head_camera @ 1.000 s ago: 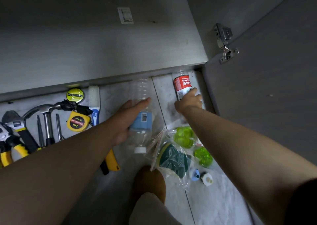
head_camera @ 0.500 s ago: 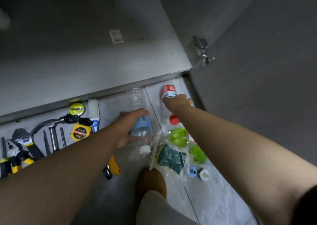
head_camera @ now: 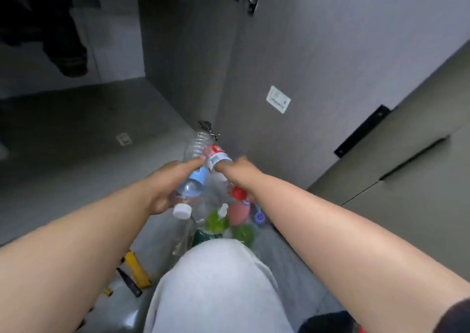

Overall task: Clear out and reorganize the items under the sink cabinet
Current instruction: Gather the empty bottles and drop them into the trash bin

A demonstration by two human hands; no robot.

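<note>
Left hand point(head_camera: 169, 184) wrapped around the middle of a clear plastic bottle with a blue label point(head_camera: 194, 172), white cap point(head_camera: 182, 211) pointing back toward the knee, ribbed base tipped up and away. Right hand point(head_camera: 237, 171) closed on a second clear bottle with a red-and-white label point(head_camera: 218, 157), red cap point(head_camera: 239, 193) low beside the wrist. Both bottles lifted off the floor point(head_camera: 287, 251), 2 bases close together (touching or merely overlapping in view, cannot tell) in front of the grey cabinet door point(head_camera: 318, 53). Below the hands, on the floor near the cabinet's foot: a clear plastic bag point(head_camera: 189, 233) with a dark green scrubber point(head_camera: 203, 236) partly showing, 2 green round items point(head_camera: 216, 222), a pink bottle point(head_camera: 237, 212), a small purple piece point(head_camera: 259, 216). Near the left forearm, at the floor's lower left: a yellow utility knife point(head_camera: 137, 269). Light grey trouser knee point(head_camera: 218, 282) filling the bottom centre, hiding part of the bag.
</note>
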